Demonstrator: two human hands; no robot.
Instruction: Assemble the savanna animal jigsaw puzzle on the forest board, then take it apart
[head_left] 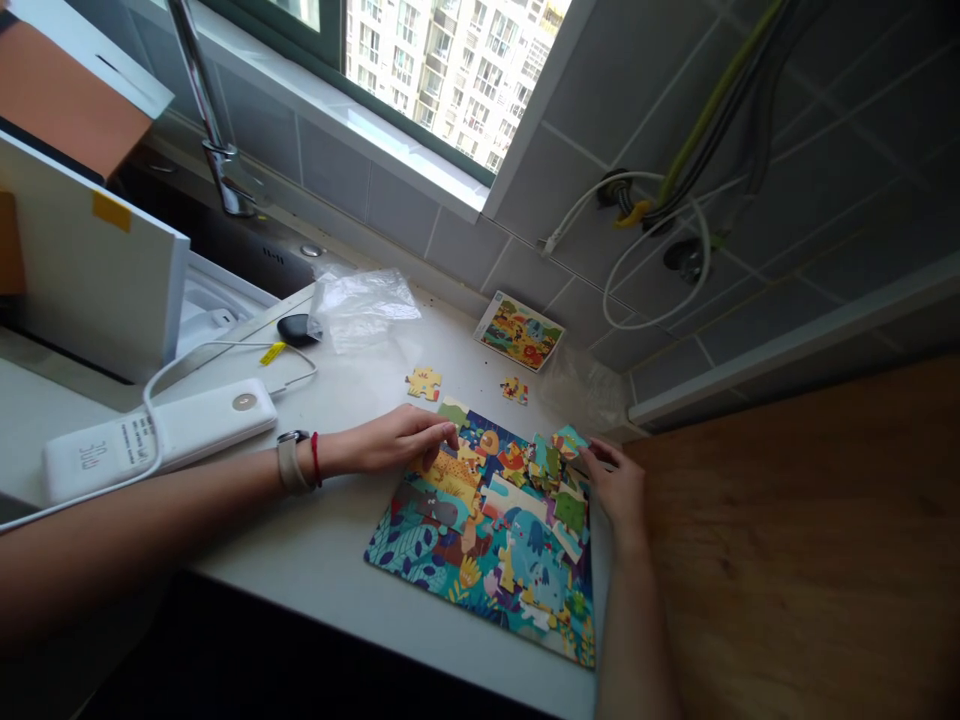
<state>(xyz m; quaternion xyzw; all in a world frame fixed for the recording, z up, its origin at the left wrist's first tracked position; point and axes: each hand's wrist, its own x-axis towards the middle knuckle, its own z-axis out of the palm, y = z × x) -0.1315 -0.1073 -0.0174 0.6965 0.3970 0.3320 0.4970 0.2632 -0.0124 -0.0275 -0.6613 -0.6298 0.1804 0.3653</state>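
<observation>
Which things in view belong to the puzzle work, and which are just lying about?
In the job:
jigsaw board, left hand over it
puzzle piece at the fingertips of the right hand
two loose pieces beyond the board
animal picture card, probably the guide

Just lying about:
white power bank
crumpled clear plastic bag

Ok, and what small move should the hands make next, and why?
Probably the right hand should lift the turquoise piece, pinched at its edge, clear of the loose pieces beside it. Those look crowded and overlapping on the puzzle board, which makes fitting any one there difficult.
</observation>
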